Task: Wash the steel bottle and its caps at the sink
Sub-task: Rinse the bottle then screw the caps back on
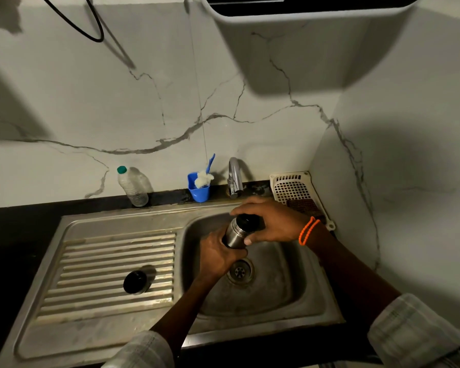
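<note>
The steel bottle (236, 233) is held tilted over the sink basin (282, 288). My left hand (218, 254) grips its lower body from below. My right hand (272, 221) wraps over the black inner cap (248, 221) at the bottle's top, thumb against the steel side. A second cap (135, 282), black on top with a steel rim, lies on the ribbed drainboard (96, 274) to the left. The tap (234, 179) stands behind the basin; no water is visible from it.
A clear plastic bottle (132, 187) with a green cap stands on the dark counter at the back left. A blue cup (199, 191) with a bottle brush sits beside the tap. A white basket (294, 188) with a brown scrubber fills the right corner.
</note>
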